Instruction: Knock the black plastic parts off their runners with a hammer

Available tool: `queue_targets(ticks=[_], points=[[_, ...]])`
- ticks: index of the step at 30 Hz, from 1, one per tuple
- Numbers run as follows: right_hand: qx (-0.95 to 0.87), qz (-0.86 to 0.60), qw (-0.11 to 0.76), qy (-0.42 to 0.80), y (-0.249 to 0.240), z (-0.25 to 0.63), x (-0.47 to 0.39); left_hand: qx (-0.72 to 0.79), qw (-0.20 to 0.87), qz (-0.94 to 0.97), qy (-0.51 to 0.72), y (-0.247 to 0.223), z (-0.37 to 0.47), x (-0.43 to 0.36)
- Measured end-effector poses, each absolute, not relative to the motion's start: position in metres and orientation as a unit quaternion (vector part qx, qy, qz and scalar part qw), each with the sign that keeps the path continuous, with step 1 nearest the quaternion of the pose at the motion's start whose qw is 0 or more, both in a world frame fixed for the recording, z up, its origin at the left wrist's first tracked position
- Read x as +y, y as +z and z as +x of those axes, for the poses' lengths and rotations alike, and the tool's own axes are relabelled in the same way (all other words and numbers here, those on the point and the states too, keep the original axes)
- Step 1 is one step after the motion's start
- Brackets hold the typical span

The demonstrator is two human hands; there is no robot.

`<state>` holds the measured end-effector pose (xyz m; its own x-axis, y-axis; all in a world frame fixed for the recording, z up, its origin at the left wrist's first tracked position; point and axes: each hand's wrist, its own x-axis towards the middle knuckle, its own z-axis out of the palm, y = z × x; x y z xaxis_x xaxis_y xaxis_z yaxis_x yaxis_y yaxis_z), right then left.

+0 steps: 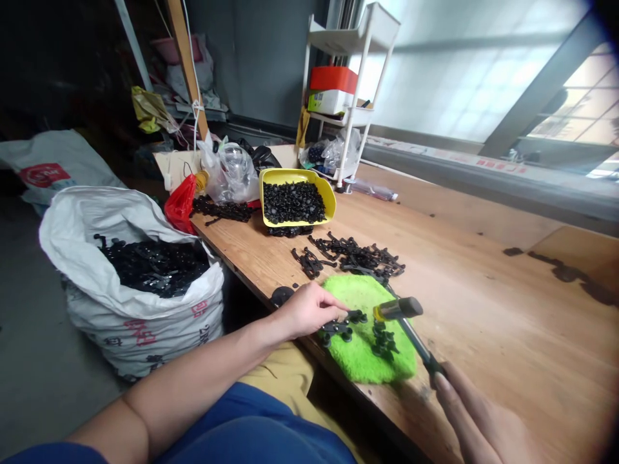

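Note:
On the bright green cloth at the table's near edge lie several small black parts. My left hand is at the cloth's left side, its thumb and fingers pinched on a black part. The handle of a hammer is gripped in my right hand, at the right of the cloth. The hammer's head, with a yellow face on one side and a dark one on the other, hangs over the cloth close to the loose black parts.
Behind the cloth lies a pile of black parts. A yellow bin full of small black pieces stands farther back, near a white shelf rack. Left of the table, a white sack holds more black parts. Beside it hangs a red bag.

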<state>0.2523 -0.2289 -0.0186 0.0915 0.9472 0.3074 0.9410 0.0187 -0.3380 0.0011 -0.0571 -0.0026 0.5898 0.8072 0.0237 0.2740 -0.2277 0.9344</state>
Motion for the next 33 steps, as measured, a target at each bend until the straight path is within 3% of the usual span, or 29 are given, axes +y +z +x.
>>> queue_targets(ticks=[17, 21, 25, 29, 33], points=[[-0.691, -0.702, 0.163, -0.045, 0.014, 0.212, -0.207, 0.365, 0.332, 0.838, 0.234, 0.018, -0.002, -0.055], [-0.669, -0.704, 0.231, -0.059, 0.014, 0.211, -0.207, 0.346, 0.307, 0.859, 0.221, 0.022, -0.001, -0.051], [-0.694, -0.693, 0.191, -0.036, 0.012, 0.217, -0.207, 0.339, 0.304, 0.867, 0.204, 0.026, -0.001, -0.049], [-0.657, -0.709, 0.254, -0.038, 0.012, 0.218, -0.206, 0.338, 0.294, 0.873, 0.190, 0.031, 0.000, -0.048], [-0.669, -0.717, 0.194, -0.024, 0.010, 0.216, -0.203, 0.336, 0.287, 0.879, 0.179, 0.034, 0.002, -0.047]])
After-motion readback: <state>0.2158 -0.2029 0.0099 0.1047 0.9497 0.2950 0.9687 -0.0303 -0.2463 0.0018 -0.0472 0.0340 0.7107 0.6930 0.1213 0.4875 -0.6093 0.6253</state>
